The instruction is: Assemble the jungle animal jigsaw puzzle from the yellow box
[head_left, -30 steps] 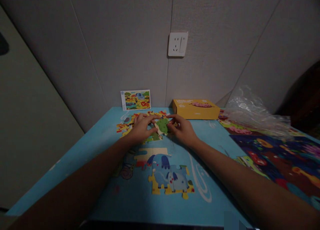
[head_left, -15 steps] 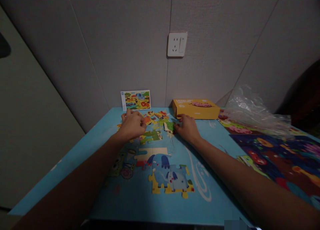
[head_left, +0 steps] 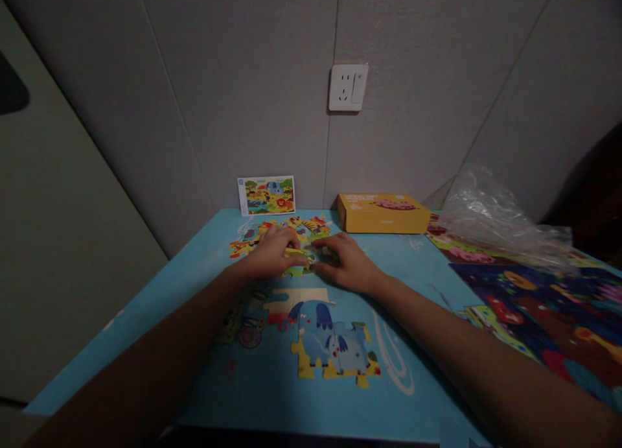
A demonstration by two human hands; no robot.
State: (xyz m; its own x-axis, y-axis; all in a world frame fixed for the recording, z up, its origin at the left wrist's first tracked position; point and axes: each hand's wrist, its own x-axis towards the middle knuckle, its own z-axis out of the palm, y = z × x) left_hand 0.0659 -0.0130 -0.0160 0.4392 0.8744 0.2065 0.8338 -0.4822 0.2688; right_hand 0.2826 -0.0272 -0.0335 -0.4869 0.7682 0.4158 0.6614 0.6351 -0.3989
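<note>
- Grey wall (head_left: 253, 78), blue table (head_left: 253, 402).
- Puzzle pieces (head_left: 317, 225) around left hand (head_left: 273, 250) and right hand (head_left: 348, 263); I can't tell whether fingers clamp any.
- Likely light, stiff card; pinch edges, spare tabs.

Small, blurred white lettering (head_left: 360, 199) on top of the yellow box (head_left: 386, 214), none legible.

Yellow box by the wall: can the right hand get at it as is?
Probably yes: just blue tabletop shows between the right hand and the yellow box, though that hand is at the puzzle pieces.
</note>
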